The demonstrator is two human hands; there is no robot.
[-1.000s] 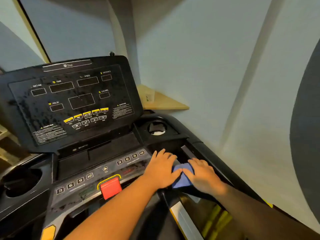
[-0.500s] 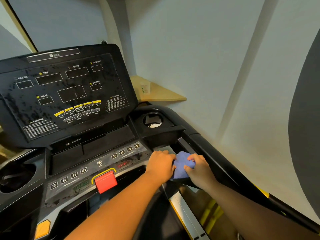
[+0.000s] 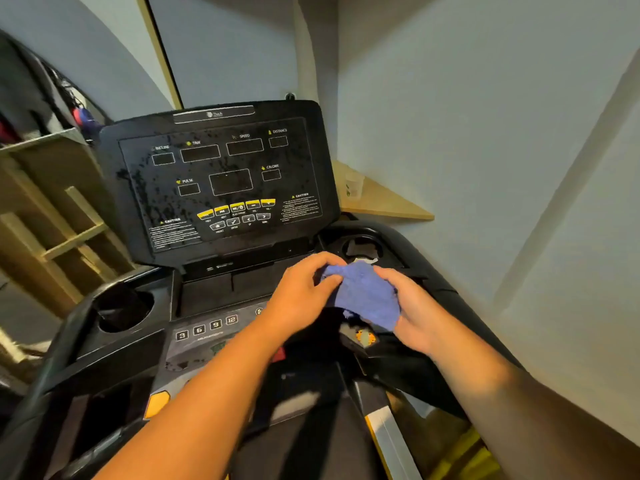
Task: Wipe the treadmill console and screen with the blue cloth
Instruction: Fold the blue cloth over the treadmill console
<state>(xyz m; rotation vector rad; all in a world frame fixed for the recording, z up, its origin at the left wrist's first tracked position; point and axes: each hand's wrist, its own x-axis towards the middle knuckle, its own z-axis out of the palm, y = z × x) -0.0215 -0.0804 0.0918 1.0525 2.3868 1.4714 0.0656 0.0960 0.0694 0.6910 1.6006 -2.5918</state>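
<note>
- We see the blue cloth point(image 3: 365, 294) bunched up between both hands, lifted clear of the treadmill console point(image 3: 207, 332), in front of the right cup holder point(image 3: 362, 249).
- Our left hand point(image 3: 304, 294) pinches the cloth's left edge, thumb and fingers point(image 3: 323, 261) curled closed on the fabric.
- Our right hand point(image 3: 414, 310) cups the cloth from the right and beneath; its fingers are wrapped loosely round the lower fold, and a corner of the cloth hangs down below the palm.
- Under the hands lies the grey key strip of the console, with the keys 3, 6, 9 and 12 point(image 3: 206, 329) showing left of the left wrist; the left forearm covers the strip's right part.
- A bit of red point(image 3: 278, 355) peeks out beside the left forearm; we cannot tell what it is.
- Behind the hands the black screen point(image 3: 221, 178) stands tilted back, its windows dark, its face speckled with spots.
- A row of yellow buttons point(image 3: 237, 207) runs along the lower part of the screen.
- The left cup holder point(image 3: 121, 310) sits at the console's far left, well apart from the cloth.
- Right of the screen, a wooden corner shelf point(image 3: 384, 202) on the wall bears a small pale cup point(image 3: 354, 184).
- Left of the treadmill stands a wooden rack point(image 3: 59, 220).
</note>
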